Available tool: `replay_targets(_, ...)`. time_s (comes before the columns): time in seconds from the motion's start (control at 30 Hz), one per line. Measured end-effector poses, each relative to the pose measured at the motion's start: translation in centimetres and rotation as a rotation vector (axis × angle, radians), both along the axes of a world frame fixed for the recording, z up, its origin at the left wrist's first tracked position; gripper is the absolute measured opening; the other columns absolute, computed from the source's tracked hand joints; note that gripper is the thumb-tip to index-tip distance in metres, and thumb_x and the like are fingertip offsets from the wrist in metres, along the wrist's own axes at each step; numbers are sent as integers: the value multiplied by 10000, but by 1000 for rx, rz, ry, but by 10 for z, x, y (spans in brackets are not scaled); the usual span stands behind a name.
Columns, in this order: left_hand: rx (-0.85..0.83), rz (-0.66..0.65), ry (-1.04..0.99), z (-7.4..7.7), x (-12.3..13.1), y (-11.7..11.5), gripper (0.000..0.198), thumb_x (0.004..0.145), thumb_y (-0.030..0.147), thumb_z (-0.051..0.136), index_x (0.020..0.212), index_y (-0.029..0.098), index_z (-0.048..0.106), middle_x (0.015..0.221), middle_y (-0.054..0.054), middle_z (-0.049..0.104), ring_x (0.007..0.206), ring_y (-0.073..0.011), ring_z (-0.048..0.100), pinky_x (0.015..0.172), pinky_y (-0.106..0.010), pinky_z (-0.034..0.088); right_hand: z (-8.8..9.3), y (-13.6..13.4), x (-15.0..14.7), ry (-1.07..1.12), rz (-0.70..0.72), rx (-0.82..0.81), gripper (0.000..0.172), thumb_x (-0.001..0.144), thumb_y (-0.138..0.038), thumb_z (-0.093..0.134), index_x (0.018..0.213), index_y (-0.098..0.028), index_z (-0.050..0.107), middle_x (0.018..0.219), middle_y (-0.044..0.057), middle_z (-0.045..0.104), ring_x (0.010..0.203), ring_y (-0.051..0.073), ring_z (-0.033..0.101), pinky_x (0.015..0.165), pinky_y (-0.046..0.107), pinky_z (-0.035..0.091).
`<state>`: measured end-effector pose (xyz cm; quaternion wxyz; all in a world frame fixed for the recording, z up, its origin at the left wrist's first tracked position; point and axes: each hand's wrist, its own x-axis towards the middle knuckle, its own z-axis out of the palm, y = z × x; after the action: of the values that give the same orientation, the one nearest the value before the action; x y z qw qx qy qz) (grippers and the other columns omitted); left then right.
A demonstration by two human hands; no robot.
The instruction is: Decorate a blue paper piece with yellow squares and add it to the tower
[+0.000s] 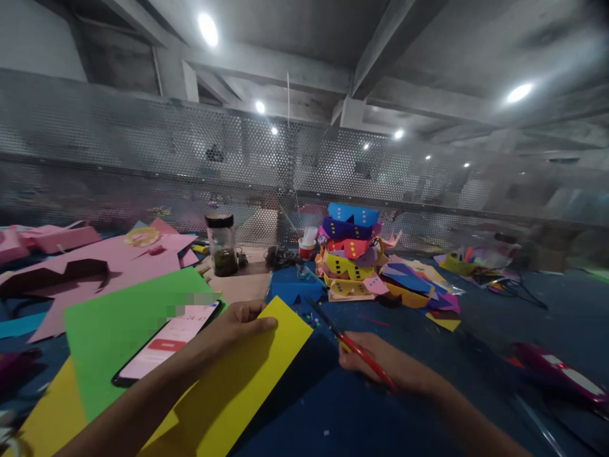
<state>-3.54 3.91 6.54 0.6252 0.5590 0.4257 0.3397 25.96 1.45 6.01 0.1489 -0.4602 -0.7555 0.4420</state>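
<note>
A sheet of yellow paper [259, 374] is pinched near its upper edge between the thumb and fingers of my left hand [247, 320]. Its top corner points away from me, over the blue tabletop [333, 393]. My right hand [368, 355] grips a pair of scissors with red handles [366, 362]; their dark blades [326, 315] point up and left, just right of the paper and apart from it. Whether the blades are parted is hard to tell. Beneath my left forearm lies a phone [166, 343] with a lit screen, resting on green paper [104, 330].
A stack of coloured paper pieces with cut-outs [352, 254] stands at the back centre. Left of it are a dark-lidded jar [222, 244] and a paper cup [307, 244]. Pink paper [128, 254] covers the far left. A magenta device [561, 374] lies at right.
</note>
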Motion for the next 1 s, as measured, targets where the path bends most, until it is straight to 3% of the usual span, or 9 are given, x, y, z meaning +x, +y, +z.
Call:
replay_targets(0.17, 17, 87, 17, 13, -2, 1, 355, 620, 437, 799, 811, 172, 659, 704, -33, 734, 569, -176, 661, 501, -223, 473, 1, -1, 3, -39, 68, 24, 191, 898, -342, 506, 779, -195, 481, 653, -48, 473, 549, 75, 411, 489, 177, 307)
replay_targets(0.37, 0, 184, 31, 13, -4, 5, 401, 573, 447, 823, 812, 170, 657, 692, -29, 727, 548, -168, 652, 489, -217, 465, 1, -4, 6, -166, 56, 85, 191, 866, -347, 556, 774, -190, 497, 668, -32, 536, 559, 85, 433, 495, 202, 289)
replay_targets(0.7, -4, 209, 10, 6, -3, 4, 426, 608, 501, 792, 825, 169, 637, 639, 3, 685, 491, -126, 610, 459, -195, 449, -4, -6, 5, -171, 47, 119, 193, 868, -348, 560, 770, -193, 501, 675, -35, 561, 570, 86, 455, 501, 201, 292)
replay_targets(1.0, 5, 198, 41, 11, 2, 1, 421, 590, 503, 787, 806, 172, 642, 628, 5, 683, 484, -127, 603, 450, -196, 431, 0, -9, 0, -195, 49, 131, 218, 860, -308, 550, 713, -190, 439, 656, -42, 536, 559, 80, 434, 500, 205, 282)
